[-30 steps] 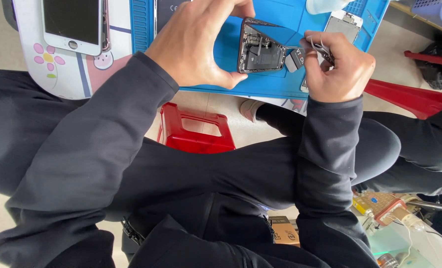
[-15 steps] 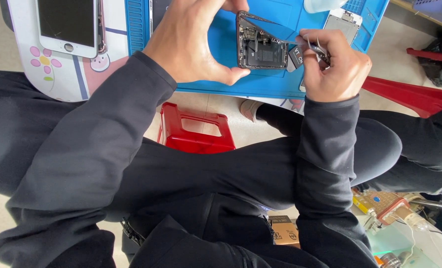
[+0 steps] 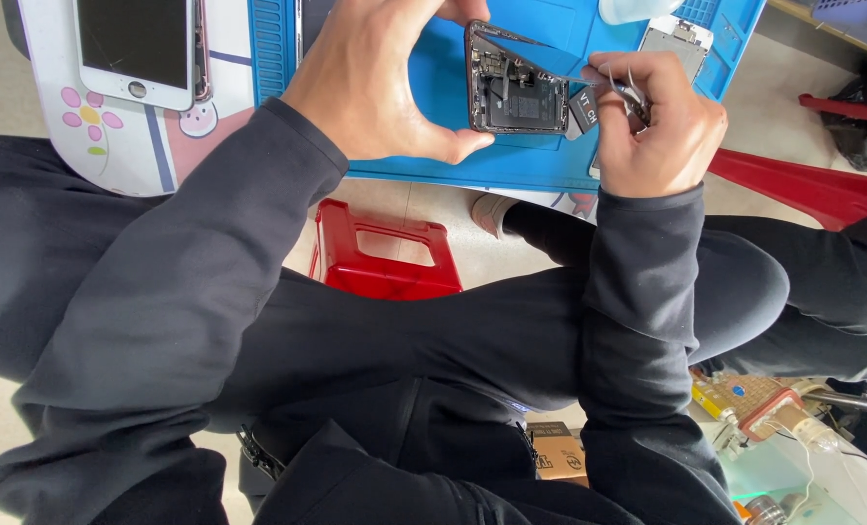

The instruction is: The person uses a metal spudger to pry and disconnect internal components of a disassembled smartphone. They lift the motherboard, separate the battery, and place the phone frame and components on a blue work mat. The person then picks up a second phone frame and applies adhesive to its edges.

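Note:
My left hand [image 3: 380, 83] grips an opened phone body [image 3: 516, 83], its dark inner parts facing me, above a blue work mat [image 3: 540, 160]. My right hand [image 3: 662, 122] is closed around thin metal tweezers [image 3: 613, 83] whose tips sit at the phone's right edge, beside a small black part [image 3: 583, 105] hanging there. Both arms wear dark sleeves.
A white phone screen panel [image 3: 141, 44] lies on a white board with flower drawings [image 3: 122, 146] at upper left. A red plastic stool [image 3: 380, 258] stands below the mat. Another small phone part [image 3: 674, 39] lies on the mat. Tools and boxes [image 3: 783, 418] sit at lower right.
The view has shifted a little; both hands and the phone sit slightly higher in frame. The tweezers stay at the phone's right edge.

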